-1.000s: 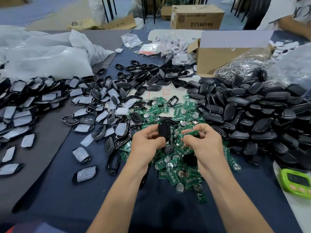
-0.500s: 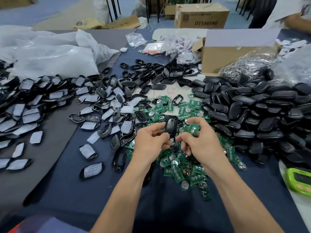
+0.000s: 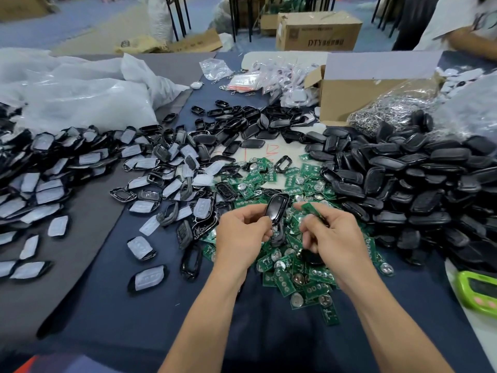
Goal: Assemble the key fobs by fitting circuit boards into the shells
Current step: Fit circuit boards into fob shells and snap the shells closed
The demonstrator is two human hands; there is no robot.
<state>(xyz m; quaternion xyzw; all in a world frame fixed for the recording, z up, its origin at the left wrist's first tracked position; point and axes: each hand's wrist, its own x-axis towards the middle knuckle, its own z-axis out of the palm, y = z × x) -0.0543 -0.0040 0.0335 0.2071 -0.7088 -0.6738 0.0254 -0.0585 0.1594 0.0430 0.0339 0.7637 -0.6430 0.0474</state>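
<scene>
My left hand (image 3: 242,232) grips a black key fob shell (image 3: 277,208) upright above the table's middle. Just to its right, my right hand (image 3: 330,235) pinches a small green circuit board (image 3: 312,210) at its fingertips, a short gap from the shell. Below both hands lies a heap of green circuit boards (image 3: 295,278) with round coin cells. A big pile of black shells (image 3: 416,184) fills the right side. Shells with white button pads (image 3: 166,184) lie scattered at left.
An open cardboard box (image 3: 357,98) and a bag of metal rings (image 3: 390,114) stand at the back right. White plastic bags (image 3: 75,95) lie at back left. A green timer (image 3: 478,289) sits at the right edge. Another person's arm (image 3: 470,39) shows top right.
Both hands have stayed together over the boards; the shell in my left hand is tilted more upright, and the board in my right hand sits a little closer to it.
</scene>
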